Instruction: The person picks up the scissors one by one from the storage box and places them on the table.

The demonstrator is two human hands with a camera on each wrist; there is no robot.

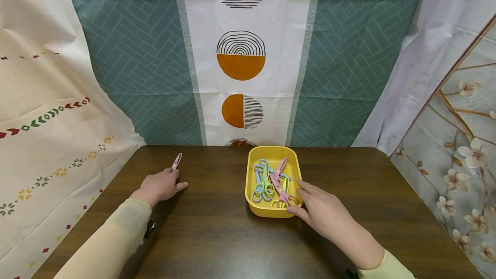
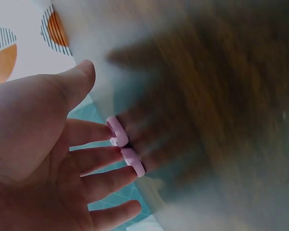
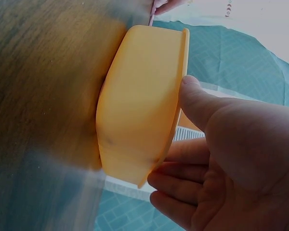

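A pair of pink scissors point(image 1: 177, 161) lies on the table near its far left edge, blades pointing away. My left hand point(image 1: 162, 185) reaches over it, fingers stretched out at the pink handles point(image 2: 118, 132), thumb held apart. A yellow basket point(image 1: 252, 211) stands right of the table's middle. It contains several scissors: blue, green point(image 1: 265, 181), yellow and pink point(image 1: 280, 188), overlapping one another. At the basket's near right corner, my right hand point(image 1: 324, 208) touches the rim. The right thumb point(image 3: 197, 98) rests on the rim, while the other fingers lie along the basket's right end.
The dark wooden table point(image 1: 217, 236) ends at a hanging green and white curtain point(image 1: 248, 72). A cream cloth point(image 1: 50, 141) with coloured patterns hangs along the left side, and a flowered cloth point(image 1: 457, 175) along the right.
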